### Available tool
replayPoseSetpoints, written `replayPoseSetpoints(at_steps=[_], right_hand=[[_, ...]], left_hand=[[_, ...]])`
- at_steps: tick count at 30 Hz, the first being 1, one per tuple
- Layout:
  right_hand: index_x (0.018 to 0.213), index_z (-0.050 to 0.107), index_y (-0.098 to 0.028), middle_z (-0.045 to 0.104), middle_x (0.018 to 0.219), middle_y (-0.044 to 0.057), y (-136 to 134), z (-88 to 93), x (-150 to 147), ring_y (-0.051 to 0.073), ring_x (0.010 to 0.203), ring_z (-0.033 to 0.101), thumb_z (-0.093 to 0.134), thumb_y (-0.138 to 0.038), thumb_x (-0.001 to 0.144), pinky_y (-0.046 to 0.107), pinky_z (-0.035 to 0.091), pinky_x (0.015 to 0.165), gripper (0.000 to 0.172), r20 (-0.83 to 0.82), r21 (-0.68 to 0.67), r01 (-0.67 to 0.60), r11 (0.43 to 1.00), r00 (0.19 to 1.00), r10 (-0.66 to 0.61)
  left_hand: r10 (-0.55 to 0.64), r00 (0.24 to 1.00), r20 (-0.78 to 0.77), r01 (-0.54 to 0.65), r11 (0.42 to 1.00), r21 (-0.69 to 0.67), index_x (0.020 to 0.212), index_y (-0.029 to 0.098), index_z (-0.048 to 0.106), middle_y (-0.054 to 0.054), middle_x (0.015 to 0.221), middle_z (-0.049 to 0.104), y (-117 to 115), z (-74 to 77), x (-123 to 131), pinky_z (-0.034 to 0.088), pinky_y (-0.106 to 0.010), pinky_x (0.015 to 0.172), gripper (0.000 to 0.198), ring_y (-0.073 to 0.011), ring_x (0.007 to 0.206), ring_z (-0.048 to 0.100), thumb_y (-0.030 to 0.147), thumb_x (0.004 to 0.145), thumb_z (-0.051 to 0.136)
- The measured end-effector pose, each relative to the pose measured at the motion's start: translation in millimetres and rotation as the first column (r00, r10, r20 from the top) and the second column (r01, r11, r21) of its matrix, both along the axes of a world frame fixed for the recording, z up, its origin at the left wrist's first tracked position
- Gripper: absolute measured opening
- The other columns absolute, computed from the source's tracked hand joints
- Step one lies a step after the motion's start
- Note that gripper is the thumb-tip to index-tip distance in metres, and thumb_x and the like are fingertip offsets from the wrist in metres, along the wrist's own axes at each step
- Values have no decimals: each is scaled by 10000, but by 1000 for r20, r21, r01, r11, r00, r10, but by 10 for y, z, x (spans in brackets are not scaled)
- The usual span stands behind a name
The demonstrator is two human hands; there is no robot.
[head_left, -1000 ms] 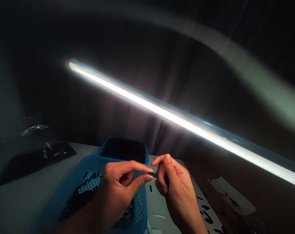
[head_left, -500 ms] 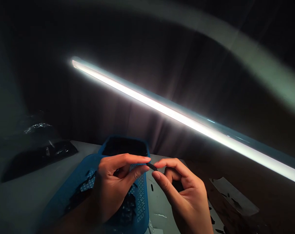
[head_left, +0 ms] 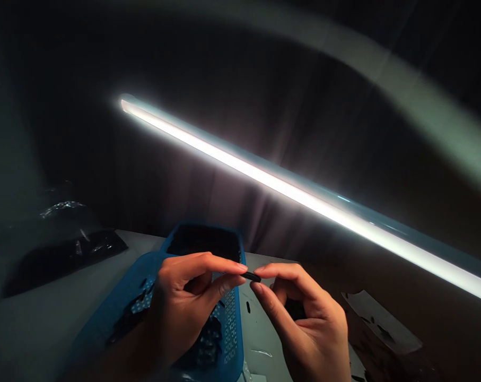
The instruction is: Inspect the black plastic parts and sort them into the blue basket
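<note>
A small, dark, slim piece with rounded ends is held between my two hands, above the table. My left hand pinches its left end between thumb and index finger. On the other end, the thumb and index finger of my right hand close from the right. Below my left hand stands a blue perforated basket with many similar dark pieces in it. My left hand and forearm hide part of the basket. The exact kind of the small piece cannot be made out.
A second blue basket full of dark material stands behind. A clear plastic bag with dark contents lies at left. One dark piece rests on the white table. A white paper lies right. A bright tube light crosses above.
The dark piece has turned from slanting to nearly level between my fingers. My right hand has shifted slightly right and down; my left hand has barely moved.
</note>
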State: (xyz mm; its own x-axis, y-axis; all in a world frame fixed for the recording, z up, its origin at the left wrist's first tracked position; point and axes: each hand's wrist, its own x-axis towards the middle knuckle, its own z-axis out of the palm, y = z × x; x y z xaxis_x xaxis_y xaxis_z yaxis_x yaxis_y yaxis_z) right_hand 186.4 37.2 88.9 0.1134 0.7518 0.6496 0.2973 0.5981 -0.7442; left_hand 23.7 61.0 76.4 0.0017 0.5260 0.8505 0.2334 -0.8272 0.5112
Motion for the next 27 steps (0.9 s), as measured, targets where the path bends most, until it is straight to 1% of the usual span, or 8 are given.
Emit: replayPoseSetpoints(at_steps=[4,7,9,12,16,18,23,27], right_hand=[[810,760,-257,539,517,-38,21,-5,31,137,469,485,735,-306,800,251,377,464,56,38,27,9,1000,999,-11],[812,765,-269,617,577,-30,38,-14,60,130,487,517,723,-316,822,236,381,462,63,94,25,-9,1000,996,6],[818,766,-279,608,561,-38,43,-25,70,134,507,544,710,-324,838,231,404,487,75,108,11,-14,1000,994,13],[827,773,-284,525,500,-53,40,-40,72,145,539,571,704,-345,845,231,427,528,94,81,-12,5,1000,997,-4],[853,789,-283,541,519,-51,39,-40,86,131,514,540,687,-356,863,228,444,538,126,116,-33,-19,999,993,22],[883,793,-283,565,532,-47,43,-33,100,128,505,538,671,-351,879,228,458,544,140,142,-40,-32,999,989,37],[934,796,-274,549,503,-40,49,-22,120,158,578,617,676,-350,874,225,465,543,154,161,-26,-5,1000,987,9],[955,795,-265,640,560,-20,48,-24,120,153,570,618,677,-342,873,222,450,507,162,169,-10,-7,1000,986,8]], left_hand=[[1,1000,-18,-2,1000,-13,874,259,728,97,535,496,15,-1,-5,301,-174,436,92,-53,452,332,184,828,755],[18,999,-29,-19,999,-31,848,247,733,90,528,502,25,-1,-11,281,-185,424,46,-56,449,324,224,824,765],[30,999,-35,-31,999,-37,856,248,741,92,506,460,25,2,-13,270,-187,418,41,-57,446,311,244,825,766],[37,999,-39,-38,999,-37,887,260,748,98,486,415,18,6,-10,260,-185,412,61,-58,441,292,251,828,763],[22,999,-43,-24,999,-30,872,251,745,87,528,510,13,-1,-10,274,-186,418,46,-54,444,317,231,833,758],[27,999,-41,-28,999,-33,867,243,742,86,518,483,18,-10,-12,278,-188,421,39,-56,445,315,226,835,755],[33,999,-32,-34,999,-29,889,256,736,96,506,347,29,-24,-3,271,-179,423,60,-58,445,289,220,841,747],[24,999,-30,-24,999,-26,887,270,731,97,511,324,31,-31,0,267,-173,422,79,-57,444,279,205,844,743]])
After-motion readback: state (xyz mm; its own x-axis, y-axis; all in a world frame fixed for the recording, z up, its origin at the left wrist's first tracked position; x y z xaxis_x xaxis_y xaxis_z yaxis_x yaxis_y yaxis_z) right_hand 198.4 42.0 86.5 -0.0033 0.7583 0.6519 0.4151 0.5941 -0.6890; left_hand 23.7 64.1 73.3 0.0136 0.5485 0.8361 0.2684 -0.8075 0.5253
